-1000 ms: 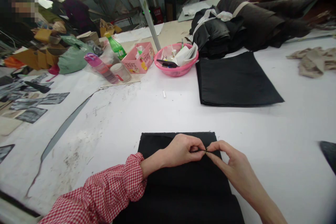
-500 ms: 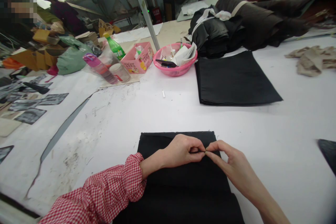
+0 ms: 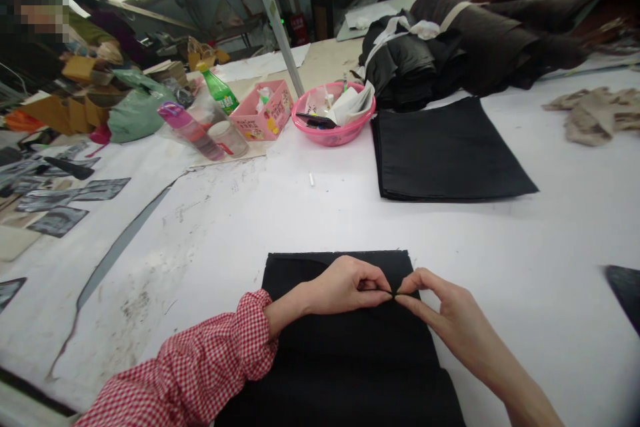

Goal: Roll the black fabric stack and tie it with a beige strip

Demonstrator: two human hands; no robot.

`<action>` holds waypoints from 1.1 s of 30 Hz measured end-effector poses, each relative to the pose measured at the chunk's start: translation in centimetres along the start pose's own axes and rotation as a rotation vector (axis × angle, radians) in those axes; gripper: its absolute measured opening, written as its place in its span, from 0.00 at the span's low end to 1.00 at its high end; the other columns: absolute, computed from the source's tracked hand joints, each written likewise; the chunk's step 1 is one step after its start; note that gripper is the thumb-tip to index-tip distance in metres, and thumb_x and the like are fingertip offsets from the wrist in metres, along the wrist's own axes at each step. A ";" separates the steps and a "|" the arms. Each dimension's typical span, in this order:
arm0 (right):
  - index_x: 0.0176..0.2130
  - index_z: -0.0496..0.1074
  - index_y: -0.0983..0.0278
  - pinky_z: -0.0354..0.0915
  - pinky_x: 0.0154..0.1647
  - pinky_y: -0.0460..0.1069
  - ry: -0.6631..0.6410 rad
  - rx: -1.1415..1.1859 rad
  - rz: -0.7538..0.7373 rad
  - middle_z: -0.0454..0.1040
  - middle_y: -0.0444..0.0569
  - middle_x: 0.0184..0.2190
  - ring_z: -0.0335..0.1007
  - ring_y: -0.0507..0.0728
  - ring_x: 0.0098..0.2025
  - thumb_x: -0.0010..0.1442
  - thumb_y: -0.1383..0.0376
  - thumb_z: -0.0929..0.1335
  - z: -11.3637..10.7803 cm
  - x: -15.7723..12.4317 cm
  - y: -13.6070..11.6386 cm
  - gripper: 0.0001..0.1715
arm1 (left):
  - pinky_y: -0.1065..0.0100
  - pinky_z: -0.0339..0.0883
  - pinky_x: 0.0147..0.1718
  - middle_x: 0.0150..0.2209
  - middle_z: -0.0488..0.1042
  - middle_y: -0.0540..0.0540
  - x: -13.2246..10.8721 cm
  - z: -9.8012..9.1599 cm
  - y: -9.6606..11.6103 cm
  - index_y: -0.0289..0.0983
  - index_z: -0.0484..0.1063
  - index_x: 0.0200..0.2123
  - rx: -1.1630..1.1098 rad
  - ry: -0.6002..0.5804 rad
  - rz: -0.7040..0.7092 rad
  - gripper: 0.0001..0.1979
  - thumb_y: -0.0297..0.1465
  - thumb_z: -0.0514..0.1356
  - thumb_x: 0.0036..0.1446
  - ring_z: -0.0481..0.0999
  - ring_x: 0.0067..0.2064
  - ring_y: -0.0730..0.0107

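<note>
A black fabric piece lies flat on the white table in front of me, its far edge slightly frayed. Over its upper right part, my left hand pinches the black fabric between thumb and forefinger. My right hand meets it fingertip to fingertip and also pinches the fabric, close to the right edge. Only a sliver of cloth shows between the two pinches; the fingertips hide the rest.
Beyond the cloth lie a stack of black fabric sheets and a small white chalk-like stick. A pink basin, a pink box and a green bottle stand farther back. Fabric rolls fill the back right. People are at far left.
My right hand has shifted slightly right and down, and a small gap with dark cloth now shows between the fingertips. My left hand has barely moved.
</note>
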State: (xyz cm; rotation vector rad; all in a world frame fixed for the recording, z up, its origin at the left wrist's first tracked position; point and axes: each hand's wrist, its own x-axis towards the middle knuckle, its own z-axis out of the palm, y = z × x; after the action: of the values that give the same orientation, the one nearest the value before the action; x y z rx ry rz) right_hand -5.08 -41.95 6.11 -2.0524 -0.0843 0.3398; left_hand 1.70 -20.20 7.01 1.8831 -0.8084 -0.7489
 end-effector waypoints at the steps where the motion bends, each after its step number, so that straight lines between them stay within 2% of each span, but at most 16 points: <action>1: 0.36 0.69 0.56 0.62 0.43 0.49 0.003 0.007 0.003 0.73 0.40 0.36 0.69 0.55 0.41 0.62 0.56 0.68 -0.2 -0.1 0.2 0.08 | 0.77 0.52 0.24 0.23 0.65 0.54 0.0 0.0 0.0 0.34 0.76 0.38 -0.010 0.003 -0.004 0.09 0.33 0.61 0.60 0.58 0.25 0.81; 9: 0.47 0.69 0.50 0.62 0.53 0.48 0.046 0.051 0.040 0.72 0.39 0.47 0.66 0.56 0.51 0.57 0.50 0.72 -1.5 -1.1 1.1 0.19 | 0.77 0.51 0.24 0.22 0.63 0.54 0.0 0.2 -0.1 0.33 0.76 0.38 -0.017 0.020 -0.004 0.09 0.34 0.61 0.60 0.56 0.24 0.81; 13: 0.46 0.69 0.51 0.63 0.50 0.48 0.002 0.040 -0.044 0.71 0.40 0.46 0.66 0.54 0.49 0.62 0.53 0.69 -0.8 -0.7 0.4 0.13 | 0.77 0.51 0.23 0.22 0.63 0.54 0.0 0.2 0.1 0.33 0.76 0.38 0.012 0.011 -0.006 0.09 0.33 0.61 0.60 0.56 0.24 0.81; 19: 0.38 0.70 0.55 0.63 0.45 0.49 -0.006 0.005 -0.111 0.71 0.40 0.39 0.68 0.53 0.42 0.64 0.60 0.68 0.3 0.2 0.0 0.02 | 0.76 0.51 0.23 0.22 0.63 0.55 -0.1 0.1 0.2 0.34 0.76 0.38 0.064 0.006 0.025 0.08 0.33 0.60 0.60 0.57 0.24 0.81; 27: 0.34 0.69 0.57 0.62 0.42 0.49 -0.053 -0.023 -0.053 0.72 0.39 0.35 0.68 0.53 0.39 0.62 0.61 0.69 -0.1 -0.1 -0.1 0.05 | 0.77 0.56 0.27 0.29 0.71 0.52 -0.2 0.1 -0.1 0.35 0.76 0.40 0.104 -0.040 0.083 0.08 0.31 0.61 0.60 0.64 0.27 0.81; 33: 0.33 0.71 0.56 0.62 0.40 0.49 -0.095 -0.015 0.007 0.73 0.38 0.34 0.69 0.53 0.37 0.62 0.59 0.69 -0.9 -0.3 0.1 0.06 | 0.77 0.57 0.28 0.30 0.72 0.51 -0.3 -0.1 -0.2 0.35 0.76 0.40 0.053 -0.077 0.072 0.09 0.33 0.61 0.61 0.66 0.28 0.80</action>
State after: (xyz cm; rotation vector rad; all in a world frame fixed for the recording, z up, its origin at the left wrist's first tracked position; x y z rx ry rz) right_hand -5.10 -42.81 6.45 -2.0512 -0.1377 0.4423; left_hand 1.60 -19.88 6.94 1.8716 -0.9479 -0.7654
